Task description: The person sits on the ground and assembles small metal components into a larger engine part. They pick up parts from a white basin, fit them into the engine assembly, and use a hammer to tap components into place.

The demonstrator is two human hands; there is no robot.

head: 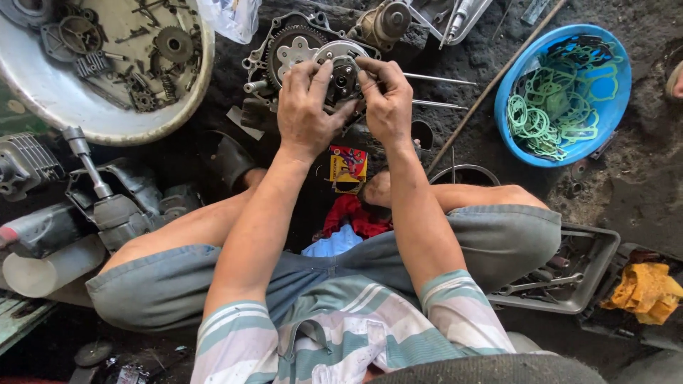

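While both hands close around it, the round metal clutch assembly (343, 71) sits on the greasy engine case (284, 57), a dull steel disc with a dark hub, its flat face turned up toward the camera. The left hand (306, 107) pinches its left rim with curled fingers (321, 75), and the right hand (386, 103) presses its fingers onto the right rim. Beside it a toothed gear (292, 50) lies flat, and a blue plastic bowl (619, 107) of green gaskets (555, 107) stands well apart on the grimy floor.

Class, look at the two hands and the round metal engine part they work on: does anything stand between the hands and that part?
Nothing visible does. The left hand and right hand already grip the round metal part directly, fingers on both sides.
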